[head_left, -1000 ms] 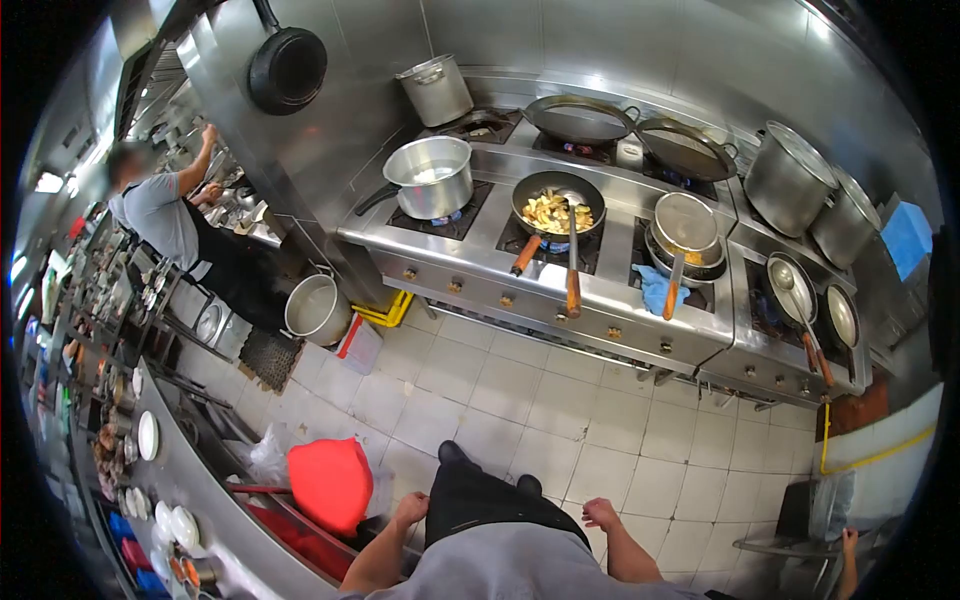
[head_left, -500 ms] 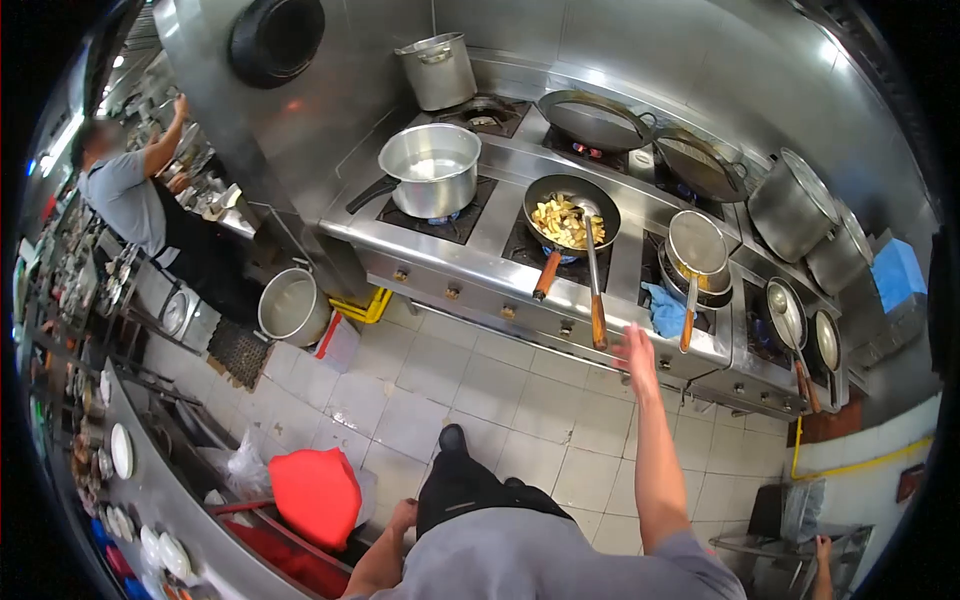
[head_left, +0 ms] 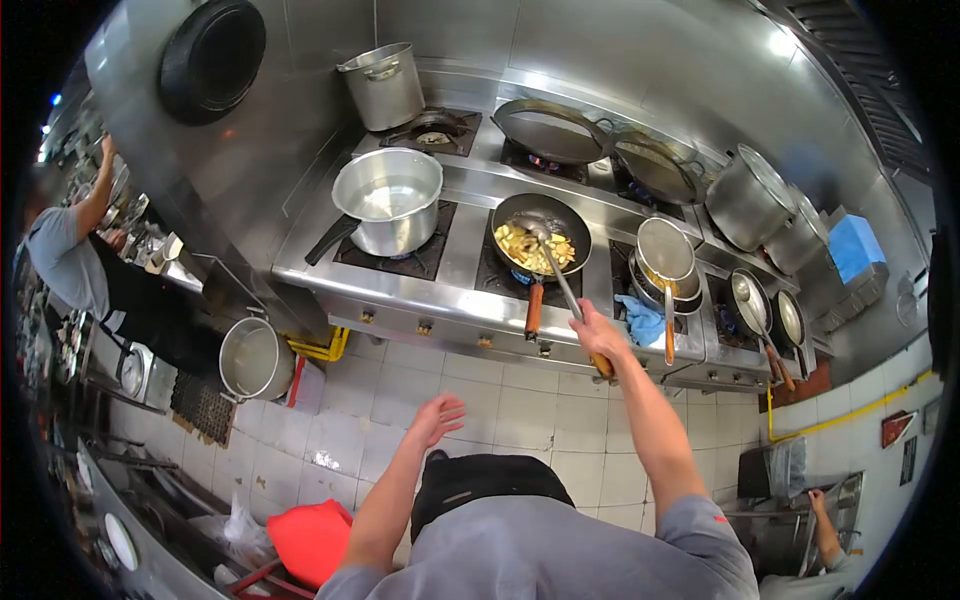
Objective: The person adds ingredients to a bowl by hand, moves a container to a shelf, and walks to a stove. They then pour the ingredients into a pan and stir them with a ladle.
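Observation:
My right hand (head_left: 598, 335) is wrapped round the handle of a long metal ladle (head_left: 562, 275). The ladle's head rests among pale yellow and brown food pieces (head_left: 524, 248) in a black frying pan (head_left: 570, 222). A lit burner shows under the pan, whose wooden handle (head_left: 534, 310) points toward me, untouched. My left hand (head_left: 437, 419) is held over the floor in front of the stove, fingers apart and holding nothing.
Left of the pan is a pot of clear liquid (head_left: 388, 195). To its right, a strainer (head_left: 665, 250) rests over a pan beside a blue cloth (head_left: 640, 320). A co-worker (head_left: 62, 250) stands far left; another person's arm (head_left: 822, 530) shows lower right.
My right hand has closed on the ladle handle, and the ladle has shifted in the pan. My left hand has risen from beside my body and moved forward. The view has shifted.

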{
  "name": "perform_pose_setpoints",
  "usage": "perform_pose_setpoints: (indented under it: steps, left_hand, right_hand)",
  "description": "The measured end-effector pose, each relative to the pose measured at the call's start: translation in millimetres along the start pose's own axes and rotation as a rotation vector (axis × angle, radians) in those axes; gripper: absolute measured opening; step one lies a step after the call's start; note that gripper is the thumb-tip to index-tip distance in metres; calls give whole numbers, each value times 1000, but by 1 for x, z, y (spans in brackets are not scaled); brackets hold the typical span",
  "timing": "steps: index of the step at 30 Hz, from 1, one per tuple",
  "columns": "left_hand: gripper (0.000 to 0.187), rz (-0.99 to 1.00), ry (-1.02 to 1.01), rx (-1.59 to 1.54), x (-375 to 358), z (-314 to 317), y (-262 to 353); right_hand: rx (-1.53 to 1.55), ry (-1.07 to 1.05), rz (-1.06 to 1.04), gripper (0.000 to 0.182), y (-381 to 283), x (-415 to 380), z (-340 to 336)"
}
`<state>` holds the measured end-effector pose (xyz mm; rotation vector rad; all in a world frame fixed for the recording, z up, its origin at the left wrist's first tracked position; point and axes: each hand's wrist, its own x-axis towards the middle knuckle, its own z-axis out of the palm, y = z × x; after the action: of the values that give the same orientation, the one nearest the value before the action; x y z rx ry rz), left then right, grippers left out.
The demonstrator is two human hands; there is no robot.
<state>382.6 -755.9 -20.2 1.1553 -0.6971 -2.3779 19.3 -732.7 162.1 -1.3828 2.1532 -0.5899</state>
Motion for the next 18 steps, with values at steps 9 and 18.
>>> perform_pose_setpoints:
  steps: [9, 18]
  left_hand:
    - [43, -85, -271, -153, 66, 200, 83]
    - [19, 7, -34, 191, 62, 249, 91]
  right_hand:
    - [-301, 34, -33, 31, 38, -64, -83]
    - [-384, 46, -45, 23, 51, -87, -111]
